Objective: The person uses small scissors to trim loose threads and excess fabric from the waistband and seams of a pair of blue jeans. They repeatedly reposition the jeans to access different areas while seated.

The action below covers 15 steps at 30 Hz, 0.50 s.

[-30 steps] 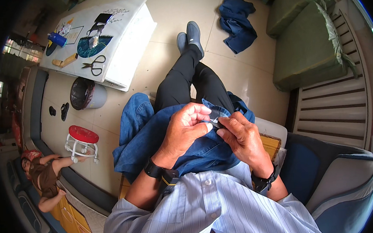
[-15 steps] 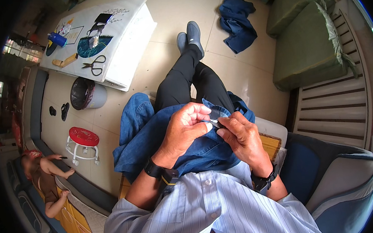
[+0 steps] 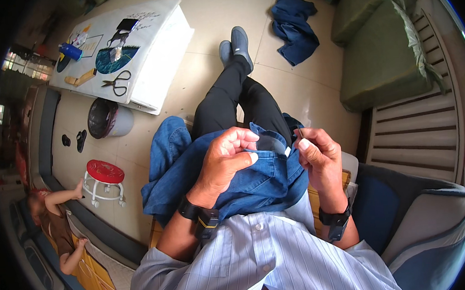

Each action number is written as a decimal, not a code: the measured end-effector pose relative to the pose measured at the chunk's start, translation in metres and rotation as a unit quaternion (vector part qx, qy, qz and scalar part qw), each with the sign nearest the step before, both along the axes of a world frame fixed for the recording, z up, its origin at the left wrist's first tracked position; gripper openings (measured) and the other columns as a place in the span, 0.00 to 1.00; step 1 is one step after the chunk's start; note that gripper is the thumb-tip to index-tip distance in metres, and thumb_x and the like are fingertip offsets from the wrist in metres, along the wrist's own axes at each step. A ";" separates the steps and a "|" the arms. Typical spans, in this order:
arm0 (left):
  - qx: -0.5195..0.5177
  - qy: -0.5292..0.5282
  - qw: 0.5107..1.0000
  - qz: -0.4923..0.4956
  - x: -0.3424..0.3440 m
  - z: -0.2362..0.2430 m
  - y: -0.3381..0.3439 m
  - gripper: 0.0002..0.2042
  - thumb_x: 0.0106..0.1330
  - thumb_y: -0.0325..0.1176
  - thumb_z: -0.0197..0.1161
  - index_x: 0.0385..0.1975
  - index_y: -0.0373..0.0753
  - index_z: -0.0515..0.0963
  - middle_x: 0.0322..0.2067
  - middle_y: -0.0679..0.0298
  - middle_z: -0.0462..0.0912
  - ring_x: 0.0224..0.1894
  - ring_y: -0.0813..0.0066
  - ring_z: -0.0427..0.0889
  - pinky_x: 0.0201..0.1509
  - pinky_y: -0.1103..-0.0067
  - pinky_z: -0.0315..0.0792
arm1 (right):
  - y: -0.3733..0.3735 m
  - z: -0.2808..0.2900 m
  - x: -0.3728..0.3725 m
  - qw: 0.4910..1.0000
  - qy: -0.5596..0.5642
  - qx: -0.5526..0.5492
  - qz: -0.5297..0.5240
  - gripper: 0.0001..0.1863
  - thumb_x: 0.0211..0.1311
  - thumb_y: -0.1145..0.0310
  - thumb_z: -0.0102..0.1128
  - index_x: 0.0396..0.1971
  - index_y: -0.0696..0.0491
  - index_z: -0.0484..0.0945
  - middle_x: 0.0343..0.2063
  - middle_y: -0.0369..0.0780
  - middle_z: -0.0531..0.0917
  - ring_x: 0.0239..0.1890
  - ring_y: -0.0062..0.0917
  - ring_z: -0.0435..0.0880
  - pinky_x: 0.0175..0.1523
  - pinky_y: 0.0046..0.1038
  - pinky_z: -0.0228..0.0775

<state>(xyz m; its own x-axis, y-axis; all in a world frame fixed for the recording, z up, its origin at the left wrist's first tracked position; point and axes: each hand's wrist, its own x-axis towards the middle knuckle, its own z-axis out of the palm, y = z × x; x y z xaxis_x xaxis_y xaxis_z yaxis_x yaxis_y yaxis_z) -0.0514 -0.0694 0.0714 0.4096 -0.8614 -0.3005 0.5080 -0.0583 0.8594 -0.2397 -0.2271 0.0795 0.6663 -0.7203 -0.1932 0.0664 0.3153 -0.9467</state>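
Note:
A blue denim garment (image 3: pixel 235 190) lies bunched across my lap. With thumb and fingers, my left hand (image 3: pixel 228 159) pinches the edge of its opening. A small white label (image 3: pixel 287 151) shows at the right side of that opening. My right hand (image 3: pixel 319 152) is raised just right of the garment, apart from the label, its thumb and forefinger pressed together. A thin, short sliver shows at those fingertips, like a needle, but it is too small to name surely. Any thread is too fine to see.
A white table (image 3: pixel 164 58) at the far left bears black scissors (image 3: pixel 117 83) and a blue bottle (image 3: pixel 70 51). Nearby are a bin (image 3: pixel 110 118) and a red stool (image 3: pixel 105 171). More denim (image 3: pixel 295 27) lies on the floor. Another person (image 3: pixel 60 227) reclines at left.
My right hand has drawn away from the garment's edge to the right and turned upward, still pinching. My left hand keeps its hold. The other person's leg has shifted.

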 end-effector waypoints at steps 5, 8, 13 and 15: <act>0.003 -0.020 0.999 -0.026 0.002 0.008 0.002 0.19 0.57 0.19 0.70 0.50 0.35 0.81 0.41 0.66 0.82 0.45 0.79 0.80 0.53 0.80 0.75 | -0.008 -0.014 0.004 0.994 0.048 0.070 0.074 0.10 0.73 0.67 0.66 0.47 0.55 0.84 0.34 0.32 0.86 0.25 0.11 0.71 0.29 0.18 0.61; 0.001 -0.046 0.998 -0.050 0.004 0.008 0.006 0.19 0.57 0.18 0.70 0.49 0.35 0.81 0.41 0.67 0.82 0.45 0.78 0.80 0.54 0.79 0.74 | -0.010 -0.025 0.011 0.983 0.067 0.122 0.119 0.10 0.70 0.70 0.66 0.48 0.53 0.82 0.34 0.32 0.86 0.25 0.10 0.70 0.27 0.17 0.57; -0.040 -0.063 0.997 -0.031 0.009 -0.001 0.014 0.17 0.55 0.17 0.69 0.46 0.35 0.81 0.40 0.66 0.82 0.45 0.77 0.80 0.55 0.78 0.74 | -0.013 -0.027 0.017 0.971 0.076 0.137 0.183 0.15 0.60 0.75 0.70 0.47 0.54 0.82 0.32 0.30 0.84 0.27 0.09 0.73 0.27 0.16 0.58; -0.036 -0.078 0.996 -0.024 0.014 -0.003 0.018 0.17 0.55 0.17 0.68 0.45 0.35 0.82 0.39 0.65 0.82 0.45 0.77 0.81 0.55 0.78 0.74 | -0.016 -0.025 0.016 0.971 0.068 0.131 0.188 0.16 0.58 0.78 0.71 0.47 0.54 0.83 0.32 0.30 0.84 0.28 0.10 0.76 0.28 0.16 0.60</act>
<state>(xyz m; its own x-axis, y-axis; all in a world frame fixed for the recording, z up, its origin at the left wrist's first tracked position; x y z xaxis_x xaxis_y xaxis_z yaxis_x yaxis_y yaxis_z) -0.0377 -0.0510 0.0681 0.4047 -0.8981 -0.1722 0.3657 -0.0136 0.9306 -0.2242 -0.2427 0.0545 0.8280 -0.3450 -0.4421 -0.2205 0.5246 -0.8223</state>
